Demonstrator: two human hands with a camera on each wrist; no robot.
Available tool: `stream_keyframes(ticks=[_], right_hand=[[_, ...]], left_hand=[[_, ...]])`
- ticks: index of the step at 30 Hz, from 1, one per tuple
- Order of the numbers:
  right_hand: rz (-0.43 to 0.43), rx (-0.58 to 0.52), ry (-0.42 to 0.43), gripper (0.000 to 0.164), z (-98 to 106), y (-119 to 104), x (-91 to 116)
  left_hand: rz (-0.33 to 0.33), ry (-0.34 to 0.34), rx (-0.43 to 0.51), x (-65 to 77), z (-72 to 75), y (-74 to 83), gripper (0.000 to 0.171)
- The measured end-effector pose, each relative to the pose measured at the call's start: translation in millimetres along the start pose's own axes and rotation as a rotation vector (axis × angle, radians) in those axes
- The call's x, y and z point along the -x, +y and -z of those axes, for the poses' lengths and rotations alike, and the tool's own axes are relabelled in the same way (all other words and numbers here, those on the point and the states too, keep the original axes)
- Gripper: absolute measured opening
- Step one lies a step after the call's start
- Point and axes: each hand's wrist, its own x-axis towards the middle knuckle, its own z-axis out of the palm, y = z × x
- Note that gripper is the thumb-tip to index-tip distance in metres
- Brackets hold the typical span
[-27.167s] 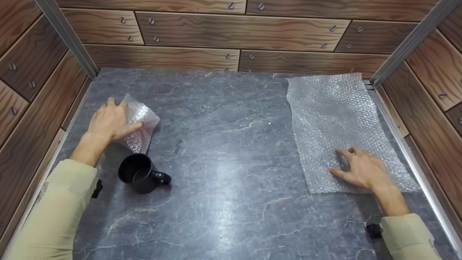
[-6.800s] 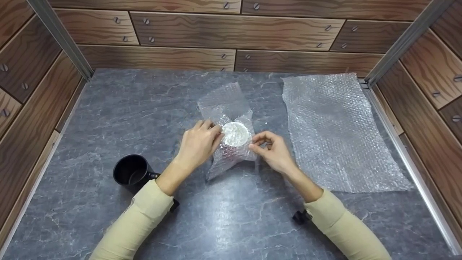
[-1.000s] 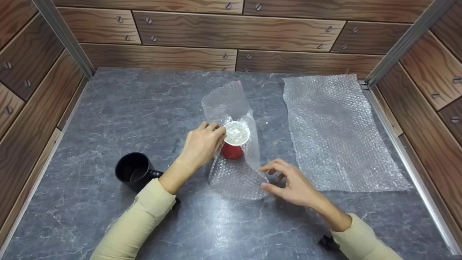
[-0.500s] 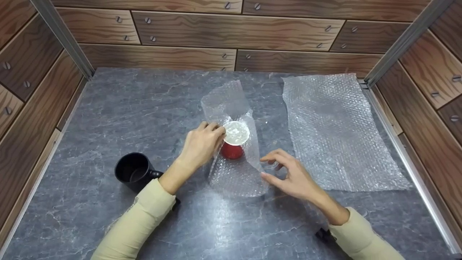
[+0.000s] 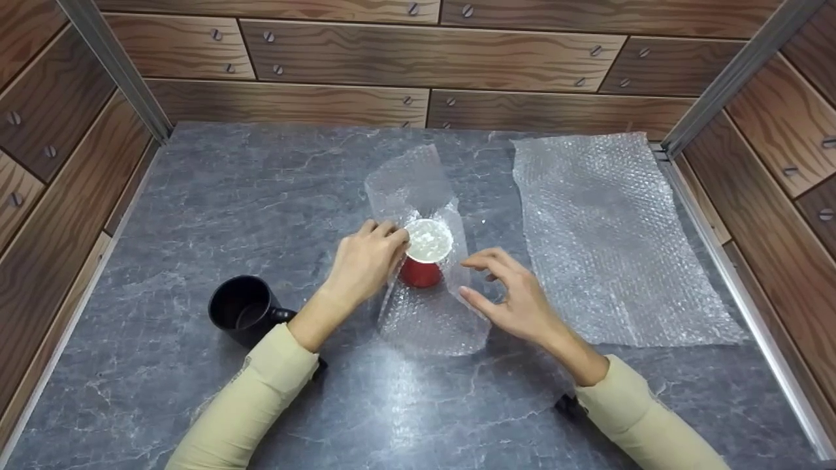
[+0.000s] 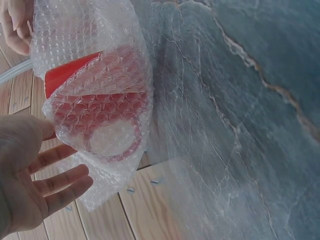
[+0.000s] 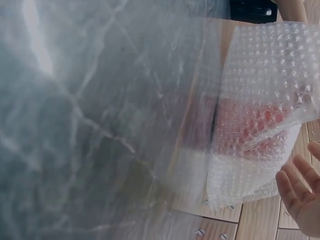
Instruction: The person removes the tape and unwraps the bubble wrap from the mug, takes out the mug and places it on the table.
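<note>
A red mug with a white round top stands mid-table, partly wrapped in bubble wrap. One end of the wrap stretches behind the mug and the other lies in front, leaving the lower front bare. In the left wrist view, a ring-like handle shows through the wrap. My left hand pinches the wrap at the left of the rim. To the right, my right hand is held beside the wrap's edge with thumb and fingers apart, gripping nothing. The right wrist view shows the hand's spread fingers near the wrap.
A black mug stands at the left, its handle beside my left forearm. A large flat bubble wrap sheet covers the right of the grey marbled table. Wood-patterned walls and metal posts bound the table.
My right hand has moved up and left, closer to the mug. Since several seconds ago, the front wrap flap has come down off the red side. My left hand stays at the rim.
</note>
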Motion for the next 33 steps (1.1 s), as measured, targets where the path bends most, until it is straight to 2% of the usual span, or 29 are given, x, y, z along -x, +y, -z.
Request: stream_keyframes(ticks=[6, 14, 27, 33], right_hand=[[0.061, 0.08, 0.029, 0.038, -8.1, 4.5, -7.2], [0.067, 0.137, 0.021, 0.041, -13.9, 6.0, -15.8], [0.191, 0.258, 0.037, 0.042, -21.3, 7.8, -24.2], [0.216, 0.315, 0.023, 0.044, -22.1, 7.7, -27.4]], left_hand=[[0.002, -0.008, -0.005, 0.0, -0.1, 0.8, 0.018], [0.003, 0.001, -0.007, -0.4, 0.3, 1.0, 0.018], [-0.005, 0.007, -0.003, 0.6, 0.2, 0.1, 0.017], [-0.011, 0.006, -0.017, 0.2, 0.2, 0.4, 0.015]])
